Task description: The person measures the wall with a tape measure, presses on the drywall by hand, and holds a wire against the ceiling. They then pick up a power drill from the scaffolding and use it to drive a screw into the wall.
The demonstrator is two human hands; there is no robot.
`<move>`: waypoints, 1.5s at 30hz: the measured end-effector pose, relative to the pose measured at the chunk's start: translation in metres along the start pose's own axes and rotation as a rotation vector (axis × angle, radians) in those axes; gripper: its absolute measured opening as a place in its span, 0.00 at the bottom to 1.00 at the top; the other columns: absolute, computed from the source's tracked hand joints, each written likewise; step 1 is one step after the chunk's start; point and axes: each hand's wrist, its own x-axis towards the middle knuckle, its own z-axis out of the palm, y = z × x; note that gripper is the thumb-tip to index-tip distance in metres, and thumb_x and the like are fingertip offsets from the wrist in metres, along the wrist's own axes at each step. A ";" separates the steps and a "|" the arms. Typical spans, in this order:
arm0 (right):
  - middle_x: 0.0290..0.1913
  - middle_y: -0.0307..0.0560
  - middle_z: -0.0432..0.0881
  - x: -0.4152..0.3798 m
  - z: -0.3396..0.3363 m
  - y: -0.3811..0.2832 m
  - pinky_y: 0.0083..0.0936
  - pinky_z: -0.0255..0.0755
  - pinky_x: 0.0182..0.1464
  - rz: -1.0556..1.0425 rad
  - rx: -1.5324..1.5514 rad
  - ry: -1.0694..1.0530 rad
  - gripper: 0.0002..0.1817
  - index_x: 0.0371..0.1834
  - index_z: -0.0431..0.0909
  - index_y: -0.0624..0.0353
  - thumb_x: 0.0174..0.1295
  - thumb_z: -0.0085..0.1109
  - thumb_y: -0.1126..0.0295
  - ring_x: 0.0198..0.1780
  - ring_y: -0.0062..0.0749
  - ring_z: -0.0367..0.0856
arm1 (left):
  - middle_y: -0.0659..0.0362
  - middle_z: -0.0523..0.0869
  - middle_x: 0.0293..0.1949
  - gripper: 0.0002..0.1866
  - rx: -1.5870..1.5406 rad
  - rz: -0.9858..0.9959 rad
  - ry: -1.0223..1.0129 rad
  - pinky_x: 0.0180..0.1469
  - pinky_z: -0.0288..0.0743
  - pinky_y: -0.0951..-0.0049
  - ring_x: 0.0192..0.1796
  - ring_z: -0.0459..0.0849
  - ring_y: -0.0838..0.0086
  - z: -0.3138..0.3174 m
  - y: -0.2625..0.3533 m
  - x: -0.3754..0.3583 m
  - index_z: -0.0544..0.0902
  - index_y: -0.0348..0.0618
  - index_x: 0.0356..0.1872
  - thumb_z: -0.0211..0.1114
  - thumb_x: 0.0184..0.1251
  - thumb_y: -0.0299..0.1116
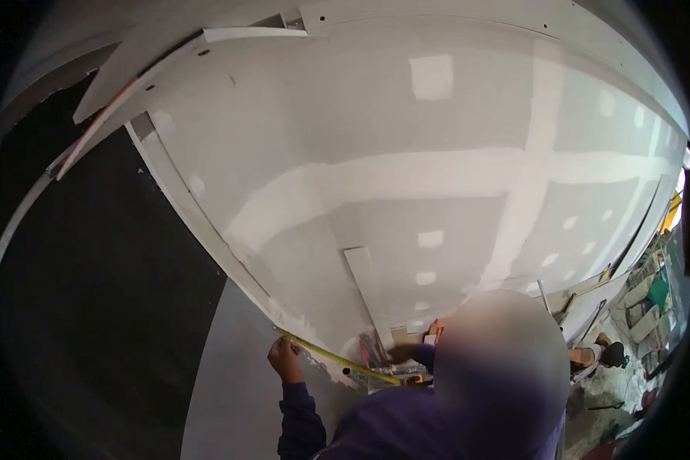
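Neither my left hand nor my right hand shows in the view. A co-worker in a purple top (391, 422), whose head is blurred, is in front of a plasterboard wall (299, 130). One hand of the co-worker (285, 360) is raised at the end of a yellow tape measure (326, 356), by the wall's lower left edge. The tape runs down to the right to an orange and black case (415, 380). The co-worker's other hand (399, 354) is above the case, beside a pale narrow board (368, 291); what it holds is unclear.
Filler bands and patches (429, 175) mark the wall. A dark surface (100, 307) fills the left side. Another person (598, 356) is low at the right, near stacked materials (645, 307) on a dusty floor (602, 402). Cut board strips (123, 103) project at the upper left.
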 end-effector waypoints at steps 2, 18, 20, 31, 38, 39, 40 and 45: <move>0.66 0.55 0.74 -0.045 0.052 0.059 0.40 0.72 0.62 0.414 0.398 -0.357 0.34 0.69 0.70 0.53 0.70 0.49 0.40 0.62 0.46 0.77 | 0.60 0.76 0.16 0.13 -0.016 -0.034 0.056 0.22 0.68 0.75 0.17 0.73 0.76 -0.006 -0.006 0.009 0.74 0.38 0.21 0.60 0.66 0.28; 0.57 0.46 0.83 -0.094 0.121 0.086 0.31 0.67 0.64 0.261 0.720 -0.114 0.26 0.61 0.79 0.58 0.72 0.52 0.49 0.58 0.33 0.79 | 0.54 0.81 0.21 0.06 0.099 -0.280 0.027 0.17 0.70 0.73 0.17 0.80 0.71 0.023 -0.075 0.016 0.77 0.32 0.25 0.59 0.60 0.24; 0.57 0.46 0.83 -0.108 0.093 0.059 0.32 0.68 0.63 0.340 0.670 -0.101 0.25 0.61 0.79 0.57 0.71 0.52 0.50 0.57 0.33 0.79 | 0.54 0.82 0.19 0.07 0.101 -0.317 -0.098 0.18 0.70 0.73 0.17 0.81 0.71 0.022 -0.095 0.001 0.80 0.32 0.25 0.61 0.61 0.26; 0.60 0.46 0.82 -0.117 0.068 0.024 0.34 0.66 0.66 0.508 0.439 -0.118 0.27 0.64 0.78 0.54 0.71 0.50 0.48 0.61 0.40 0.78 | 0.53 0.87 0.34 0.09 0.842 -0.642 -1.078 0.31 0.79 0.68 0.27 0.84 0.69 -0.064 -0.161 -0.057 0.86 0.43 0.38 0.65 0.61 0.35; 0.57 0.45 0.84 -0.085 0.062 0.055 0.35 0.71 0.61 0.110 0.223 -0.278 0.22 0.61 0.80 0.52 0.72 0.49 0.55 0.56 0.37 0.81 | 0.53 0.86 0.34 0.10 0.569 -0.846 -1.086 0.30 0.79 0.65 0.27 0.85 0.67 -0.060 -0.154 -0.133 0.84 0.44 0.41 0.63 0.65 0.36; 0.57 0.45 0.84 -0.089 0.057 0.049 0.35 0.72 0.61 0.115 0.228 -0.321 0.21 0.61 0.80 0.52 0.73 0.49 0.56 0.55 0.36 0.82 | 0.53 0.86 0.33 0.10 0.538 -0.857 -1.063 0.29 0.79 0.64 0.27 0.85 0.67 -0.066 -0.158 -0.140 0.84 0.43 0.41 0.63 0.66 0.37; 0.56 0.45 0.84 -0.095 0.050 0.041 0.35 0.73 0.60 0.168 0.296 -0.371 0.20 0.61 0.80 0.52 0.73 0.48 0.56 0.55 0.36 0.82 | 0.53 0.86 0.33 0.10 0.513 -0.873 -1.035 0.29 0.79 0.64 0.27 0.84 0.67 -0.066 -0.164 -0.140 0.83 0.43 0.41 0.62 0.67 0.37; 0.52 0.46 0.85 -0.118 0.055 0.042 0.32 0.74 0.56 0.400 0.519 -0.331 0.22 0.56 0.81 0.60 0.63 0.60 0.60 0.55 0.34 0.80 | 0.55 0.85 0.30 0.11 0.283 -1.014 -0.607 0.27 0.78 0.62 0.26 0.84 0.67 -0.157 -0.215 -0.145 0.82 0.41 0.41 0.61 0.73 0.40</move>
